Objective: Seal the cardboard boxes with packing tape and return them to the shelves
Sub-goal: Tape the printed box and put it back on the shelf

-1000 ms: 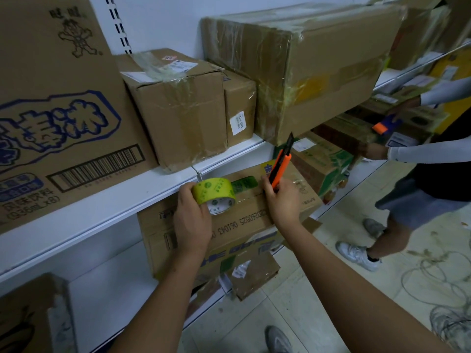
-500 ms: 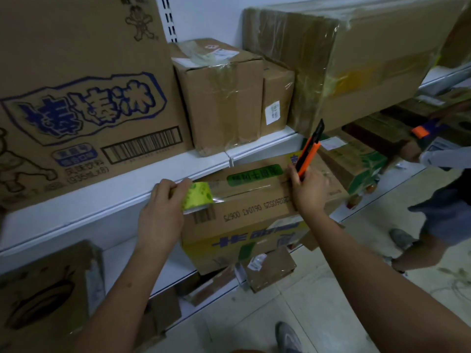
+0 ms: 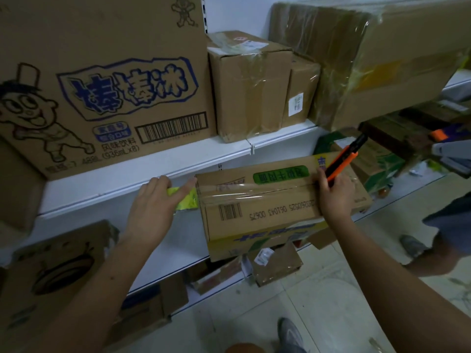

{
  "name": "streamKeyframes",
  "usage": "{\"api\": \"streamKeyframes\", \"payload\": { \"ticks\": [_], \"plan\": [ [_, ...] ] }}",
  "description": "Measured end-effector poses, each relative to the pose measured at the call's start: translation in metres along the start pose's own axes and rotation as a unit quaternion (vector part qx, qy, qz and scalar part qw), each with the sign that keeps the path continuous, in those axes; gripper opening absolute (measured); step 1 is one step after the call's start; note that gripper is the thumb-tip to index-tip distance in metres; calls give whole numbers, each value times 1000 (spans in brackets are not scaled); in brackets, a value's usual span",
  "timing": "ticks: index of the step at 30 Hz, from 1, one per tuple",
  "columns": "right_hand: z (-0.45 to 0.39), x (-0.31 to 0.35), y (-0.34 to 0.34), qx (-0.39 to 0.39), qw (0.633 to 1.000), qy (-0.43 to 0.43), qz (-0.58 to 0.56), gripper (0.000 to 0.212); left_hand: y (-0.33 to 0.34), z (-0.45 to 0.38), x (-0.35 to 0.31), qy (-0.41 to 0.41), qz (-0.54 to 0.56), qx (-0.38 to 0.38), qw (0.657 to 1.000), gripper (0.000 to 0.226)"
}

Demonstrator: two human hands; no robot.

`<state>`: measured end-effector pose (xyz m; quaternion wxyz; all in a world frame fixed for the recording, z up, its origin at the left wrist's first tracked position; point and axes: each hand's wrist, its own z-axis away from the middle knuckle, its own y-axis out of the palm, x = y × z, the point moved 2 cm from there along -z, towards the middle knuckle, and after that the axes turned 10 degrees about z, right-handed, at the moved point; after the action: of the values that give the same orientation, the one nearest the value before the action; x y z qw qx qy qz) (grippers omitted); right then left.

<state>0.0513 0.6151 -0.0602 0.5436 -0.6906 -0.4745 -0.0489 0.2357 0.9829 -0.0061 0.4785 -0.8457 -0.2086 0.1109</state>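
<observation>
At frame centre, the printed brown cardboard box (image 3: 277, 202) is sitting half off the lower white shelf (image 3: 178, 238). The left hand (image 3: 153, 207) is gripping the yellow-green tape roll (image 3: 184, 201), stretching clear tape along the seam; the right hand (image 3: 334, 197) is pinning the far end while clutching an orange utility knife (image 3: 344, 161). The strip should be kept taut and centred, then pressed flat before cutting.

Stockroom or shop storage aisle. White metal shelves (image 3: 178, 159) on a slotted wall upright (image 3: 204, 11), loaded with taped cardboard boxes (image 3: 251, 85), one printed drink carton (image 3: 107, 80) with barcode. Tiled floor (image 3: 331, 301). More cartons (image 3: 51, 271) on the lower shelf.
</observation>
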Motion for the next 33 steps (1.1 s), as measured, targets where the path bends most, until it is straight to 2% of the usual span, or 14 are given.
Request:
{"api": "streamKeyframes", "payload": {
  "ticks": [2,6,12,16,19,20,21,23,26,30,33],
  "plan": [
    [3,-2,-1,-1,1000,8,-3,53,3,3,2,8,-8,5,1000,77],
    [5,2,-4,8,1000,18,-15,53,19,19,5,-18,18,28,999,96],
    [6,5,-3,26,998,39,-34,52,54,28,11,-84,71,95,989,100],
    [3,11,1,44,997,52,-26,48,63,27,13,-115,104,68,986,86],
    [18,21,11,72,997,-3,28,20,61,21,10,-155,136,43,978,63],
    [27,28,15,78,996,-31,39,22,59,19,8,-162,164,39,972,67],
    [34,35,20,80,995,-48,42,34,57,16,6,-162,190,33,968,73],
    [45,56,28,74,996,-13,52,46,56,14,4,-174,217,41,960,74],
    [60,93,42,97,993,-9,59,50,58,15,4,-188,231,56,953,68],
    [91,129,55,111,989,-88,41,51,61,19,6,-210,255,75,941,81],
    [95,134,50,77,984,-155,35,45,59,20,3,-234,260,76,934,67]
  ]
}}
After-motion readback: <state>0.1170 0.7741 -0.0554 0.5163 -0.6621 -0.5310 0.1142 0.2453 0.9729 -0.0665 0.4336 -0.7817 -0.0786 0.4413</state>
